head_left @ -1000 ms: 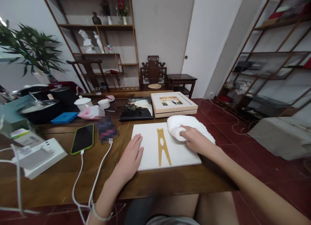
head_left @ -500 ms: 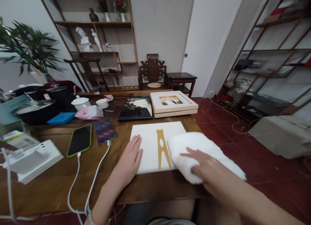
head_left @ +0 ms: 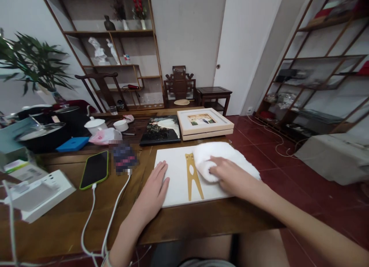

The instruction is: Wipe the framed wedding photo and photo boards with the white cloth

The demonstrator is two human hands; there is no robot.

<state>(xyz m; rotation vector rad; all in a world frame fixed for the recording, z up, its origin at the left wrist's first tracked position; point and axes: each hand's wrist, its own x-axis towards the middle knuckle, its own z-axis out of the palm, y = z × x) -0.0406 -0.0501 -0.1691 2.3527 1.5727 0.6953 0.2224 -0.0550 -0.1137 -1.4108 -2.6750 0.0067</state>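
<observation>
A white board (head_left: 174, 182) lies flat near the front edge of the wooden table. On it rests a flat, gold-coloured cat-shaped piece (head_left: 190, 176) with two long legs and an oval hole. My left hand (head_left: 155, 186) lies flat on the board's left side, fingers stretched out. My right hand (head_left: 232, 174) grips a folded, fluffy white towel (head_left: 230, 153), which covers the board's right part and touches or nearly touches the gold piece. Some of my right fingers are hidden in the cloth.
Behind the board lie a dark photo panel (head_left: 161, 129) and stacked light-wood frames (head_left: 206, 123). Leftward are a charging phone (head_left: 94, 170), white cables (head_left: 111, 213), a power strip (head_left: 43, 196), a blue box (head_left: 72, 144), a pot (head_left: 40, 138) and a white lidded cup (head_left: 95, 125).
My right hand has moved the towel away from me, from the board's near right corner toward its far right corner. My left hand and the gold piece stay in place.
</observation>
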